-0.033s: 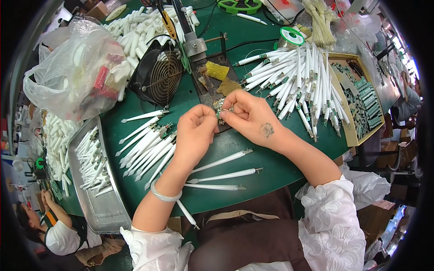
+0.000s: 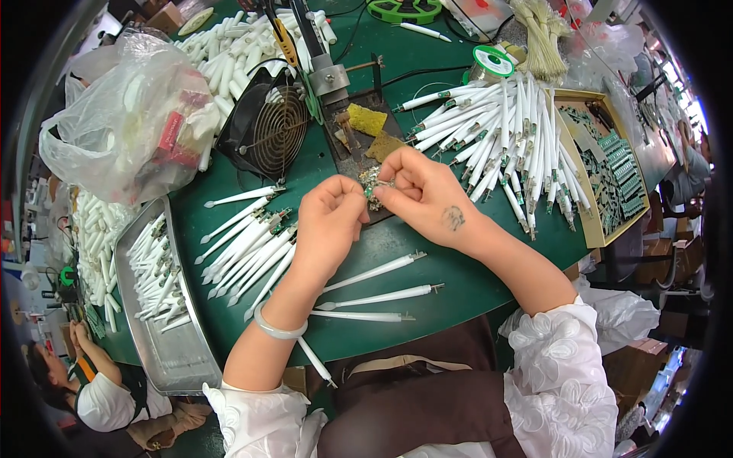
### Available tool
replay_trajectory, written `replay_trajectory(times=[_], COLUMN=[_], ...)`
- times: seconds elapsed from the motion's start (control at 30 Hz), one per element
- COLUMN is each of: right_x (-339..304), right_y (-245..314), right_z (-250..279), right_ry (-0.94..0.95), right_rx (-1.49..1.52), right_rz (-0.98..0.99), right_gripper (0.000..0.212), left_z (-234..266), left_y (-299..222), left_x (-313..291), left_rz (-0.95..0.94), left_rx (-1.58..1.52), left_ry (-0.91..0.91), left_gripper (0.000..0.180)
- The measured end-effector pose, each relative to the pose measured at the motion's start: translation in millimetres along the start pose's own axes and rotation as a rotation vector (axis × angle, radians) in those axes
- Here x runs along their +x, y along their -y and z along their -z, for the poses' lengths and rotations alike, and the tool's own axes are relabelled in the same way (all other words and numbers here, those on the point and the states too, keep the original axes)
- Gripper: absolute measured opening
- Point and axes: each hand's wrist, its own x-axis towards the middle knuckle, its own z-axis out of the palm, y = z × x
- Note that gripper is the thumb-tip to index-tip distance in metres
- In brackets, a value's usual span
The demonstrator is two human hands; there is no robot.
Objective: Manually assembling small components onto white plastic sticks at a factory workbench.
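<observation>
Over the middle of the green table my left hand (image 2: 330, 217) is closed in a pinch, its fingertips on a small green part (image 2: 370, 191) that looks like a bit of circuit board. My right hand (image 2: 426, 197) faces it, also pinched, with thumb and forefinger at the other side of the part; what these fingertips hold is too small to make out. Just beyond both hands lies a pile of tiny metallic pieces (image 2: 376, 175). White candle-shaped sticks (image 2: 248, 248) with green boards at their ends lie left of my left hand. Several more white sticks (image 2: 382, 293) lie below my hands.
A black fan (image 2: 267, 126) and a soldering stand (image 2: 330, 82) with yellow sponge (image 2: 366, 120) stand behind my hands. At right are a heap of white sticks (image 2: 508, 126), a solder spool (image 2: 493, 61) and a box of circuit boards (image 2: 599, 237). A metal tray (image 2: 179, 366) lies left; another person (image 2: 107, 397) sits beyond.
My right hand has shifted very slightly to the right and up, so a little more of the green part shows between the fingertips. My left hand stays nearly still.
</observation>
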Motion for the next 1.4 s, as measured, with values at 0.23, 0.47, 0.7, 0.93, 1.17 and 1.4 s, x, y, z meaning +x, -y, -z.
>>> replay_trajectory(times=[0.23,0.47,0.7,0.93,1.17,1.4], right_x=[1,4,5,4,3,4], right_y=[-2,-4,-2,2,2,-3], right_z=[-1,-4,-5,-5,-3,-5], right_ry=[-0.087,-0.176,-0.198,-0.204,-0.19,-0.147], right_rx=[-0.07,-0.149,-0.151,-0.11,-0.071,-0.114], right_rz=[0.118,0.26,0.333,0.291,0.259,0.277], right_gripper=[0.01,0.008,0.007,0.006,0.007,0.006], left_z=[-2,-2,-3,-5,0,0], left_y=[-5,-8,-11,-15,-9,-11], left_x=[8,11,11,8,6,10], left_rz=[-0.015,-0.057,-0.105,-0.117,-0.049,-0.07], left_rx=[-0.014,-0.045,-0.068,-0.067,-0.056,-0.095], left_ry=[-0.016,-0.021,-0.066,-0.073,-0.042,-0.056], left_gripper=[0.005,0.004,0.005,0.004,0.004,0.004])
